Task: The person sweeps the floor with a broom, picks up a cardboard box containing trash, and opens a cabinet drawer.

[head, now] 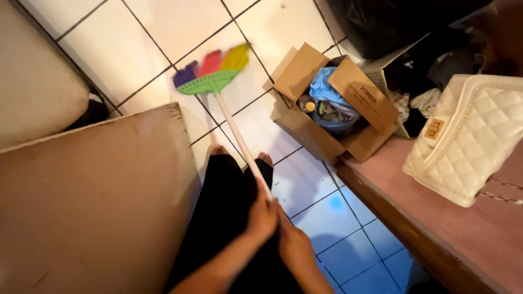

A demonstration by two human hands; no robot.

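A broom with a white handle (pixel 238 136) and a green head (pixel 210 83) carrying purple, red and yellow bristles stretches away from me over the white tiled floor (pixel 136 38). Its head is blurred. My left hand (pixel 261 215) is wrapped around the handle's near end. Just behind it my right hand (pixel 294 245) is closed, touching the left hand; the handle is hidden there. My black trousers and bare feet (pixel 218 149) are below the handle.
An open cardboard box (pixel 354 100) with a blue bag and rubbish stands on the floor to the right. A brown ledge (pixel 436 218) bears a cream quilted bag (pixel 468 136). A tan board (pixel 92 201) fills the left. Dark bags lie at top right.
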